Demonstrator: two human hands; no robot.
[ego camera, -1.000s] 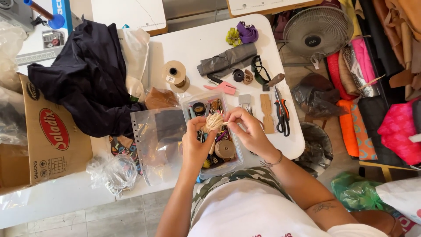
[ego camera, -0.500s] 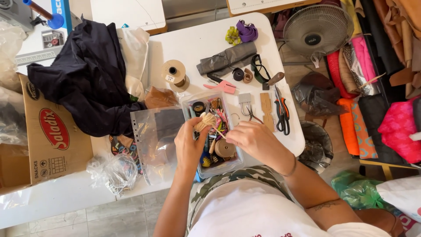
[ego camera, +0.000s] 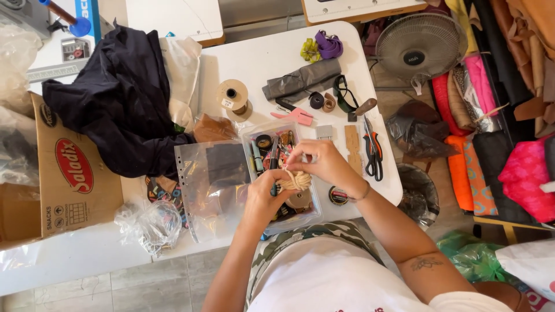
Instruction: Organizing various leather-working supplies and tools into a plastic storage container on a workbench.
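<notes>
1. A cardboard box (ego camera: 63, 173) with a red oval label sits at the far left, next to a heap of dark cloth (ego camera: 124, 101) spread on the white bench (ego camera: 260, 58).
2. Below the cloth lies a crumpled clear bag (ego camera: 153, 225), and beside it a clear plastic sleeve (ego camera: 211, 185) with something dark inside.
3. A spool of tan thread (ego camera: 233, 95) stands upright behind the sleeve.
4. The left hand (ego camera: 266, 202) is curled shut, holding a small bundle of beige cord (ego camera: 295, 182) from below.
5. The bundle hangs over a clear plastic tray (ego camera: 312, 216) crowded with small craft bits.
6. The right hand (ego camera: 324, 164) pinches the top of the same bundle, fingers closed on it, touching the left hand.
7. A wooden ruler (ego camera: 352, 144) and scissors (ego camera: 373, 150) with orange and black handles lie just right of the hands.
8. A floor fan (ego camera: 419, 46) stands past the bench edge, next to stacked bright fabrics (ego camera: 491, 115).
</notes>
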